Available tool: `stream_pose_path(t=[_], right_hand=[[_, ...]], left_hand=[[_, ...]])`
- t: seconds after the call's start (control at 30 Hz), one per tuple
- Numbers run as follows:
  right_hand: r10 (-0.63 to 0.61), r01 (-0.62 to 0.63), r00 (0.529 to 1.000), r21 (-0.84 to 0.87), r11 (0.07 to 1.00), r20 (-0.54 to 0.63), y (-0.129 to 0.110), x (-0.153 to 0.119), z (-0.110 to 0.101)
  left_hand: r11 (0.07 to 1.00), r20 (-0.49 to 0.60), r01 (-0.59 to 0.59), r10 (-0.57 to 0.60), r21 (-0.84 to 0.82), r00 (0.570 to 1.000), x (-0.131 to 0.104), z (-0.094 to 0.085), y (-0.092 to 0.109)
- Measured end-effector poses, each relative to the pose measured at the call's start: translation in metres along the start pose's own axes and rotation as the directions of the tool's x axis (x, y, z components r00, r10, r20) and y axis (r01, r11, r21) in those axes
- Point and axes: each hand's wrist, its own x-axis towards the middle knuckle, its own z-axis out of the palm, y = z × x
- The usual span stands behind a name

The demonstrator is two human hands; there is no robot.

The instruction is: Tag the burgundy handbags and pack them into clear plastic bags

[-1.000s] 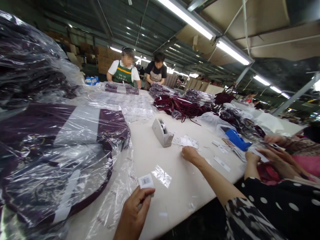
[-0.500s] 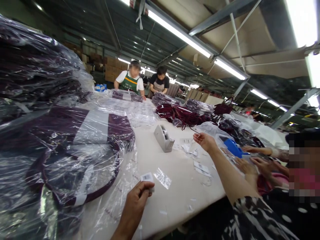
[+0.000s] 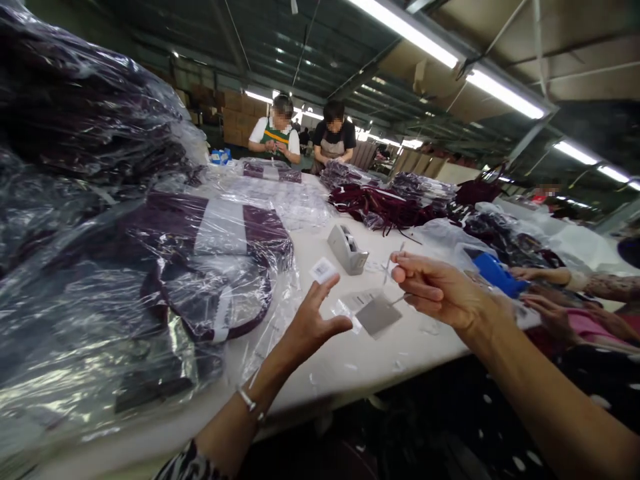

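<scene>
My left hand [image 3: 313,323] is open, its thumb spread away from the fingers. A small white barcode label [image 3: 323,269] is at its fingertips; whether it sticks to them I cannot tell. My right hand [image 3: 435,287] is closed in a pinch on a thin pale string. From that string a square grey hang tag [image 3: 379,315] hangs over the white table [image 3: 325,373]. A grey tape dispenser [image 3: 349,250] stands just beyond both hands. Left of my left hand lies a dark purple bag [image 3: 177,220] wrapped in clear plastic.
Plastic-wrapped goods [image 3: 100,100] are piled high at the left. Purple straps [image 3: 370,203] lie heaped across the table. At the right, a co-worker's hands [image 3: 550,313] are near a blue object [image 3: 500,273]. Two people [image 3: 280,140] stand at the far end.
My left hand has opened from its pinch on the barcode label and moved forward. My right hand has drawn nearer, now with the tag hanging from it. The view has shifted.
</scene>
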Motion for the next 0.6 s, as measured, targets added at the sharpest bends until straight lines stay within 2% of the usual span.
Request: stream_pose_path(t=[0.07,0.13,0.23,0.3,0.37,0.47,0.53,0.6], right_hand=[[0.024,-0.026,0.999,0.042,0.999,0.042,0.012,-0.006,0.018],[0.021,-0.027,0.998,0.096,0.995,0.061,0.022,-0.008,0.031],[-0.004,-0.007,0.998,0.17,0.985,0.062,0.034,-0.004,0.044],[-0.023,0.011,0.998,0.216,0.976,0.051,0.04,0.001,0.047],[-0.039,0.031,0.999,0.236,0.971,0.028,0.046,0.007,0.046],[-0.062,0.07,0.997,0.183,0.981,-0.047,0.054,0.017,0.032],[-0.1,0.107,0.985,0.041,0.993,-0.137,0.061,0.022,0.017],[-0.228,0.168,0.939,-0.235,0.957,-0.259,0.069,0.026,0.001]], left_hand=[[0.998,0.162,0.006,0.005,-0.068,0.987,-0.003,0.003,0.008],[0.977,0.317,0.093,-0.028,-0.191,0.948,-0.013,0.008,0.013],[0.894,0.418,0.282,-0.12,-0.349,0.9,-0.033,0.016,0.012],[0.847,0.384,0.351,-0.192,-0.4,0.903,-0.045,0.019,0.007],[0.827,0.308,0.372,-0.255,-0.422,0.916,-0.053,0.019,0.001],[0.804,0.199,0.385,-0.331,-0.452,0.923,-0.058,0.016,-0.003],[0.779,0.144,0.404,-0.384,-0.48,0.912,-0.06,0.012,-0.003],[0.755,0.106,0.428,-0.437,-0.496,0.893,-0.061,0.009,-0.003]])
